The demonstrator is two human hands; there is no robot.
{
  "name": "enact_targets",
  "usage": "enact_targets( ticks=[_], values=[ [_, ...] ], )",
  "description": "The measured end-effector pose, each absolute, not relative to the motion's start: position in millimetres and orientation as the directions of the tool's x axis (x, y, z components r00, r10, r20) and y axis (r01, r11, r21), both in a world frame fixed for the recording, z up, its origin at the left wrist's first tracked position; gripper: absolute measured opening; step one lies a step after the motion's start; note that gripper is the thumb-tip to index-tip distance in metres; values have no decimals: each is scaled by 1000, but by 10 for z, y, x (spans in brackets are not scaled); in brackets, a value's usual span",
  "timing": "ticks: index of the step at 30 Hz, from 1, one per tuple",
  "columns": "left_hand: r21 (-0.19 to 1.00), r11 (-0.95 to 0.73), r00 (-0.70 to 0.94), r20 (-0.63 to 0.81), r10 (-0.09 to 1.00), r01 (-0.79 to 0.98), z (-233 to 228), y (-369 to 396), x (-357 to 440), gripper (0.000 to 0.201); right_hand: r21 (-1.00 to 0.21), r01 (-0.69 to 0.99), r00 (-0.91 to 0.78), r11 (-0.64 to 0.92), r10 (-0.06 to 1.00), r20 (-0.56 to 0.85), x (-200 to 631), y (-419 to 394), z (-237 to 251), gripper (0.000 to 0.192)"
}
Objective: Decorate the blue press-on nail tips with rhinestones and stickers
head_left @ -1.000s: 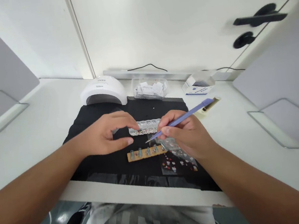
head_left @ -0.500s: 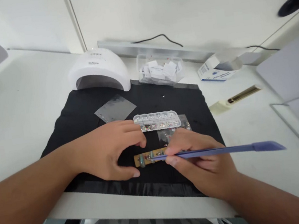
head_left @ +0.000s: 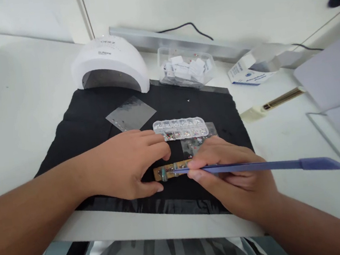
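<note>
Here the white bench (head_left: 15,122) lies bare on its left side and along its near right, leaving open room beside the one black cloth mat (head_left: 94,120), whose front edge hangs at the bench's near edge. At the mat's back edge stands one white domed nail lamp (head_left: 108,64); beside it sits one clear plastic tub of white pieces (head_left: 186,71). One grey foil square (head_left: 131,115) lies on the mat. The left hand (head_left: 127,164), fingers curled narrow, rests against the left end of one tan wooden strip with small studs (head_left: 171,171). The right hand (head_left: 236,177) pinches one long blue slender tool (head_left: 256,167), its tip over the strip. Just behind lies one clear compartmented bead box (head_left: 181,128).
</note>
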State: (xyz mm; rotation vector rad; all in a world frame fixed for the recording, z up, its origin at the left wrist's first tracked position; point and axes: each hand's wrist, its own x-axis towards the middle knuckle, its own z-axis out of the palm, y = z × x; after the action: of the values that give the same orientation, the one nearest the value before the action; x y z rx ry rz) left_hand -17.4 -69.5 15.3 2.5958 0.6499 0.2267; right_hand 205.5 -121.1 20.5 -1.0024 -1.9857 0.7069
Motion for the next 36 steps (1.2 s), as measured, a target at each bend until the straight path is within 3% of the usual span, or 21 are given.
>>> enact_targets(
  ticks=[27,36],
  values=[
    [466,-790,888,22,459,397,183,-634,-232,26,-803,354,-356,479,863,357,2056,-1214,201,20],
    [461,-758,850,15,527,462,182,-602,-272,25,-837,420,-117,352,935,335,2250,-1076,134,8]
  ],
)
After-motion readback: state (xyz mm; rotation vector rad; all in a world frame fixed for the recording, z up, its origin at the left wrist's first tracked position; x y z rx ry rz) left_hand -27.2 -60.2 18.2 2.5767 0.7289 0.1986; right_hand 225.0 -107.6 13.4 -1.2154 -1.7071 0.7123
